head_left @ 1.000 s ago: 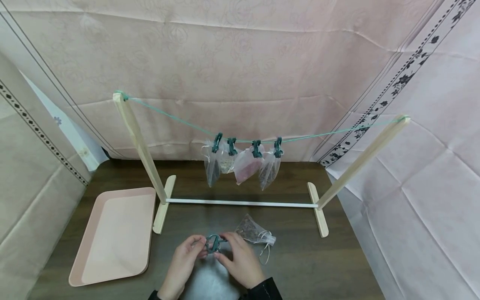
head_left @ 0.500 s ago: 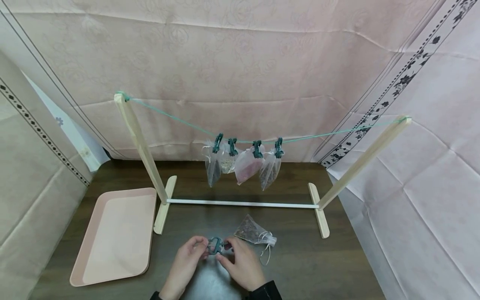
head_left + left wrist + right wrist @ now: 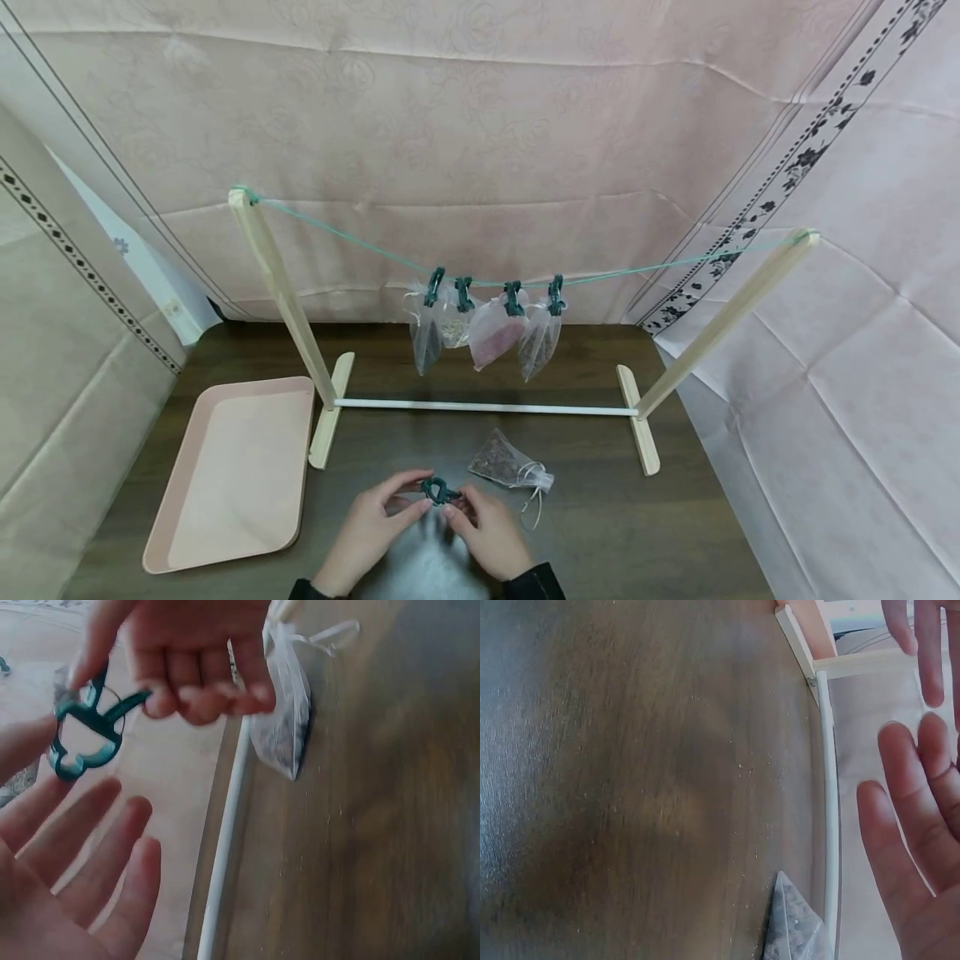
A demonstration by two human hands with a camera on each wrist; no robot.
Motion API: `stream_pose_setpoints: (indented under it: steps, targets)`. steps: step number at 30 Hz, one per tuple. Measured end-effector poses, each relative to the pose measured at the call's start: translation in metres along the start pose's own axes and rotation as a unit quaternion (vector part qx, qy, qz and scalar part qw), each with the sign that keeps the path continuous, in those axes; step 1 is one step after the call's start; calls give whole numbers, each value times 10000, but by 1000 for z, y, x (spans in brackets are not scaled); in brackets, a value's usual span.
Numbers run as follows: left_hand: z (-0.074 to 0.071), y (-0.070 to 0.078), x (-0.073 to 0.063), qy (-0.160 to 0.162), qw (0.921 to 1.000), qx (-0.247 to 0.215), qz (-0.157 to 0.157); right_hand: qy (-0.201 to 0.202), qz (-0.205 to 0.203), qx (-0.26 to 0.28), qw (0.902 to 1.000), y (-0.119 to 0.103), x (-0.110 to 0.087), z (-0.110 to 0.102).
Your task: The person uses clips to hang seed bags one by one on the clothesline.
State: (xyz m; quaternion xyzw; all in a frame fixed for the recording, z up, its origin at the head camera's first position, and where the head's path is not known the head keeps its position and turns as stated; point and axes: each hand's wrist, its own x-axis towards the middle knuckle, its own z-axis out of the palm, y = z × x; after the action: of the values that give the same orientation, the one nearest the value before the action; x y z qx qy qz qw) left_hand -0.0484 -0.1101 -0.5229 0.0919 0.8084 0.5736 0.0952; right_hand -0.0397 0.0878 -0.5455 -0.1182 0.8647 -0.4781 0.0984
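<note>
A dark green clip [image 3: 444, 493] with a rounded, looped end is held between both hands, low over the table's front. In the left wrist view the clip [image 3: 91, 722] has its two handles spread toward the right hand. My left hand [image 3: 367, 525] pinches the curved end between thumb and index finger, its other fingers loosely extended. With thumb and index finger my right hand [image 3: 491, 533] grips the handle end. Just beyond the right hand lies a sheer drawstring bag [image 3: 501, 460] with dark contents; the same bag [image 3: 283, 712] shows in the left wrist view.
A wooden stand with a left post [image 3: 281, 292], right post [image 3: 727, 321] and white crossbar [image 3: 487, 407] spans the table. On its green string [image 3: 360, 242], several clipped bags [image 3: 495, 337] hang. A pink tray [image 3: 232, 467] lies at left. Cloth surrounds the table.
The clip has been turned between the fingers, and my left thumb and index finger have shifted onto its curved end. The loose bag and the hanging bags have stayed in place.
</note>
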Motion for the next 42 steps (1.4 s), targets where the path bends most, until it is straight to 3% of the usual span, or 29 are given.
stream_pose_setpoints:
  steps: [7,10,13,15,18,26,33,42]
  targets:
    - [-1,-2,2,110,9946,777,682,52,-240,337,9991,2,-4,-3]
    - [1,-3,2,374,9837,1378,1096,56,-286,454,9985,2,-5,-3]
    - [4,-3,1,699,9673,1944,1474,34,-313,670,9973,-3,-6,-4]
    - [5,-3,1,835,9596,2128,1641,25,-338,814,9961,-10,-8,-6]
    - [7,-4,0,935,9549,2193,1772,-52,-271,1008,9945,-22,-11,-11]
    - [8,-10,-1,1094,9508,2251,1824,-289,190,1490,9882,-27,-12,-11]
    - [14,-21,-1,969,9573,2294,1467,-269,239,1703,9847,-18,-10,-6]
    - [19,-28,0,909,9653,2118,1230,-261,517,1940,9793,-10,-9,-3]
